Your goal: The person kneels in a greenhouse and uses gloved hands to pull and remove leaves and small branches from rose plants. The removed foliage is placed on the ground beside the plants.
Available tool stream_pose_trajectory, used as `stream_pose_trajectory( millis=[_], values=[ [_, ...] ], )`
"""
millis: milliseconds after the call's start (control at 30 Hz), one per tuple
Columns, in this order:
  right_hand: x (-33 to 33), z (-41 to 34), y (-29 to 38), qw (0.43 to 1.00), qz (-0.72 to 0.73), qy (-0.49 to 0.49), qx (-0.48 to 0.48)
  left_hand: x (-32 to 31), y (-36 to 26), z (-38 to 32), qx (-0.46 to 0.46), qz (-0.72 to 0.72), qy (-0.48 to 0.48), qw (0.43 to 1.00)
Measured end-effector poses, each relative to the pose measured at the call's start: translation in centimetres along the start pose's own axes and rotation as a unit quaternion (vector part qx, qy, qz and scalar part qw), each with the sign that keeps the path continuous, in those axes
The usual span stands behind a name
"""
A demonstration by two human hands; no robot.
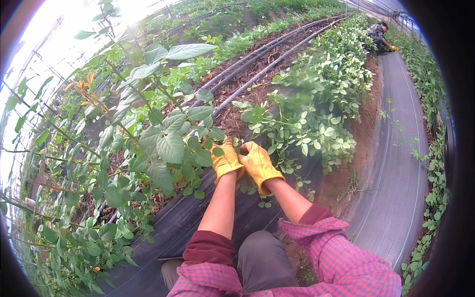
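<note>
My left hand (225,160), in a yellow leather work glove, reaches in at the base of a leafy rose bush (171,145). Leaves overlap part of that glove, and its fingertips are hidden. Right beside it is my right hand (259,163), gloved alike, with its fingers curled inward and out of sight. The two gloves nearly touch at the edge of a bark-mulched bed (227,124). Low, paler-leaved stems (297,128) spread just beyond my right hand. Whether either hand grips a stem cannot be made out.
Black irrigation pipes (256,76) run along the mulch. Woven black ground cover (174,226) lies under my knees, with another strip (399,156) along the path at right. Far down that path, a person (379,37) in yellow gloves crouches. Tall shoots (126,89) rise at left.
</note>
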State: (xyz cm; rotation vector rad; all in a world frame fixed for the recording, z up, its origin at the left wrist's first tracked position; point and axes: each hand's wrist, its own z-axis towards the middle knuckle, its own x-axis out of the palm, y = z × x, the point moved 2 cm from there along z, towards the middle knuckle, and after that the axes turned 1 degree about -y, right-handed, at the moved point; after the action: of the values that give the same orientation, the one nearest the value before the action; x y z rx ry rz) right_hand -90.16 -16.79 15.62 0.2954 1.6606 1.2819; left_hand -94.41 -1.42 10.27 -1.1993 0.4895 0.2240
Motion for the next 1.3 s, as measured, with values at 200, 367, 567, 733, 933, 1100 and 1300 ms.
stream_pose_trajectory(
  millis=[200,367,567,733,933,1100,1300],
  values=[
    [-5.2,-2.5,8.9,0.908,-0.231,0.021,-0.348,-0.4,1.2,-0.8,0.015,0.034,0.093,0.995],
    [-2.5,0.3,13.5,0.663,-0.331,-0.002,-0.671,0.4,1.0,-0.9,0.153,0.15,0.093,0.972],
    [2.1,7.5,11.1,0.593,-0.471,-0.015,-0.653,0.6,0.3,-1.5,0.199,0.197,0.131,0.951],
    [-2.5,5.8,13.1,0.581,-0.369,0.061,-0.723,0.8,0.3,-1.4,0.157,0.23,0.163,0.947],
    [-4.6,5.1,14.9,0.533,-0.452,0.052,-0.713,1.0,-0.3,-1.3,0.234,0.248,0.007,0.94],
    [-1.5,7.0,13.5,0.588,-0.462,0.065,-0.66,1.0,0.5,-1.4,0.157,0.106,0.058,0.98],
    [0.8,9.5,11.5,0.712,-0.336,0.188,-0.588,1.6,2.3,-1.3,0.197,0.117,-0.008,0.973]
  ],
)
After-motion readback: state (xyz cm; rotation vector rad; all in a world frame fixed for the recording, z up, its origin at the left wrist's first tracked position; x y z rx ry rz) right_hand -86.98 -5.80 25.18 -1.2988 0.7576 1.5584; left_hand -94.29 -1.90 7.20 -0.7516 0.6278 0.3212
